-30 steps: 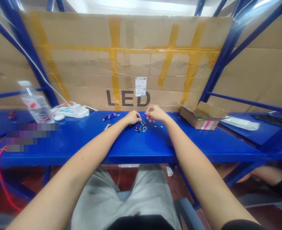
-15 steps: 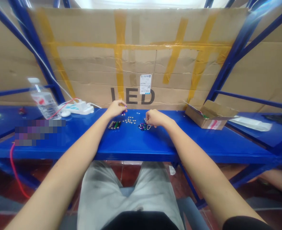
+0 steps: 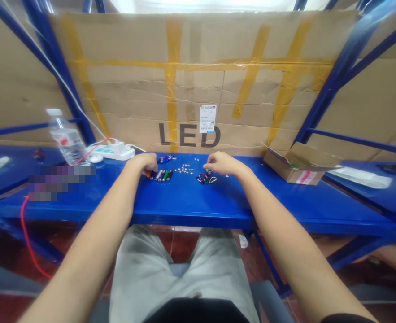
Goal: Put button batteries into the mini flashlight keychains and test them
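My left hand [image 3: 145, 163] rests on the blue shelf [image 3: 191, 202] with its fingers curled. Its fingertips are at the left end of a row of small coloured cylinders [image 3: 161, 175]; what they grip is hidden. My right hand [image 3: 223, 163] is closed in a pinch on top of a pile of small coloured carabiners [image 3: 206, 179]. Several small silver discs [image 3: 184, 169] lie between the hands. A blue and purple keychain piece [image 3: 166, 158] lies behind them by the cardboard.
A taped cardboard sheet marked LED [image 3: 191, 85] closes the back. A water bottle [image 3: 66, 139] and a white power strip [image 3: 112, 150] stand at the left, an open small carton [image 3: 300, 166] and a white bag [image 3: 362, 176] at the right. Another person's limb [image 3: 393, 260] shows low right.
My left hand carried a piece from the middle to the back of the shelf, left it there, and came back to the row of cylinders. My right hand settled on the carabiner pile.
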`<act>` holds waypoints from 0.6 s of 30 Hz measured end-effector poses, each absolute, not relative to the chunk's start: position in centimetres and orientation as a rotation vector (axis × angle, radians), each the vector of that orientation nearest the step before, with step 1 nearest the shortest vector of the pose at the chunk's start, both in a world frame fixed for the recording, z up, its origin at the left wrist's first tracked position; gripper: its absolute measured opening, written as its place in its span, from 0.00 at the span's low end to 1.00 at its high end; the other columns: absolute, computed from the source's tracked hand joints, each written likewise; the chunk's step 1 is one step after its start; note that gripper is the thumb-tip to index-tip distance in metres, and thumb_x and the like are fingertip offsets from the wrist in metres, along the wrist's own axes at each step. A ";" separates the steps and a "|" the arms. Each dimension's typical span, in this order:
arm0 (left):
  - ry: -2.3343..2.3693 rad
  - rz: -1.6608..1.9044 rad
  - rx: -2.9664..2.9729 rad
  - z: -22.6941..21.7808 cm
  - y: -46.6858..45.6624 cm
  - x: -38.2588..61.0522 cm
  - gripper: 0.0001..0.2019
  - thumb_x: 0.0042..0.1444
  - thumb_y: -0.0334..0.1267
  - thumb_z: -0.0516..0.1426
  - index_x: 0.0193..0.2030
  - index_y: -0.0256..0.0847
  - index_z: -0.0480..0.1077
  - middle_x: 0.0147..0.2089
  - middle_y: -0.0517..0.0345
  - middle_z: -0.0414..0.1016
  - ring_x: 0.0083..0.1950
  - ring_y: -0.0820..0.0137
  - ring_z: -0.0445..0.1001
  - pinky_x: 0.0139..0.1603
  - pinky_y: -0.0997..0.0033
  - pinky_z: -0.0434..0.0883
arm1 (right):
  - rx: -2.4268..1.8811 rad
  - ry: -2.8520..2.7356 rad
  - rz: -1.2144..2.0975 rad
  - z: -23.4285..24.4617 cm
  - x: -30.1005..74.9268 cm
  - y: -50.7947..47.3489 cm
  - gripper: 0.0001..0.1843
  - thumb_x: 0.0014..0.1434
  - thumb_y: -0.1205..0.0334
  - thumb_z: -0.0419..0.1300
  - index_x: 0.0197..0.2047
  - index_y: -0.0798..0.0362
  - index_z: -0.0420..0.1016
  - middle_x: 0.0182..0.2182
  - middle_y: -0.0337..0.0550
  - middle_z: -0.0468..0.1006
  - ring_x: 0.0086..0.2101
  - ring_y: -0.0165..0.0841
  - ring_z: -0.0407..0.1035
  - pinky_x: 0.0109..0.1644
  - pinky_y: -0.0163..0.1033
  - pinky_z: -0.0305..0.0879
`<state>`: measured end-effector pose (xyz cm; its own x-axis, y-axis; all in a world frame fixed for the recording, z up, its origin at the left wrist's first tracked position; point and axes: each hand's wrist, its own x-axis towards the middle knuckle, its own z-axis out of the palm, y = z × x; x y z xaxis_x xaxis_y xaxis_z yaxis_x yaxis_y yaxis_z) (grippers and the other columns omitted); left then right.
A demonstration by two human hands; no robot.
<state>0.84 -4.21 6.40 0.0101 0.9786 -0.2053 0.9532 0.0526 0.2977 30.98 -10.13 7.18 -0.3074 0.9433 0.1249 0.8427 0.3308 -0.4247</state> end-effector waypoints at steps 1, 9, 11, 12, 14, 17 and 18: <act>1.969 0.100 1.954 6.4 -4.3 1.0 0.06 0.43 0.35 0.67 0.26 0.37 0.74 0.19 0.48 0.74 0.23 0.55 0.78 0.28 0.60 0.76 | -1.580 -2.233 0.373 7.1 31.0 -10.0 0.10 0.62 0.58 0.63 0.31 0.55 0.76 0.28 0.45 0.79 0.26 0.31 0.70 0.31 0.36 0.62; 2.062 0.178 1.874 6.9 -4.6 1.7 0.02 0.49 0.30 0.60 0.27 0.36 0.74 0.26 0.43 0.79 0.29 0.53 0.81 0.37 0.57 0.76 | -1.487 -2.192 0.289 6.8 31.0 -9.3 0.08 0.61 0.70 0.58 0.32 0.56 0.78 0.30 0.45 0.81 0.32 0.32 0.72 0.37 0.35 0.62; 2.147 0.271 1.951 6.6 -3.8 1.3 0.01 0.49 0.31 0.60 0.28 0.37 0.74 0.28 0.42 0.79 0.34 0.51 0.81 0.40 0.57 0.75 | -1.470 -2.172 0.257 6.7 31.0 -9.1 0.08 0.61 0.69 0.58 0.32 0.56 0.78 0.32 0.46 0.81 0.34 0.33 0.72 0.38 0.35 0.62; 2.216 0.372 2.011 6.3 -3.3 1.0 0.01 0.49 0.31 0.60 0.29 0.38 0.74 0.29 0.41 0.79 0.38 0.50 0.81 0.42 0.58 0.75 | -1.465 -2.167 0.246 6.7 31.0 -9.0 0.08 0.61 0.69 0.58 0.32 0.56 0.78 0.32 0.46 0.81 0.35 0.33 0.73 0.38 0.35 0.62; 2.302 0.594 2.094 5.6 -2.2 0.6 0.03 0.47 0.33 0.62 0.31 0.39 0.75 0.35 0.38 0.81 0.46 0.48 0.80 0.46 0.58 0.73 | -1.452 -2.166 0.236 6.5 31.1 -8.9 0.08 0.61 0.68 0.59 0.32 0.56 0.78 0.32 0.46 0.82 0.35 0.34 0.73 0.39 0.35 0.62; 2.239 0.706 2.095 4.2 -0.6 0.1 0.04 0.49 0.38 0.63 0.30 0.40 0.74 0.39 0.39 0.81 0.46 0.52 0.80 0.45 0.62 0.73 | -1.439 -2.163 0.232 6.3 31.0 -8.7 0.08 0.61 0.69 0.59 0.31 0.55 0.78 0.32 0.45 0.82 0.34 0.33 0.73 0.38 0.35 0.62; 2.197 0.694 2.102 3.9 -0.2 -0.1 0.06 0.49 0.40 0.64 0.29 0.41 0.74 0.38 0.40 0.81 0.45 0.54 0.80 0.46 0.63 0.73 | -1.440 -2.161 0.229 6.3 30.9 -8.7 0.08 0.61 0.69 0.59 0.31 0.55 0.78 0.32 0.45 0.82 0.34 0.33 0.72 0.38 0.35 0.62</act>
<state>-0.07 -0.16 3.85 -0.0910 0.9546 0.2837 0.9444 -0.0077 0.3287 30.91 -8.71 6.25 -0.2932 0.8966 0.3320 0.8069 0.4183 -0.4171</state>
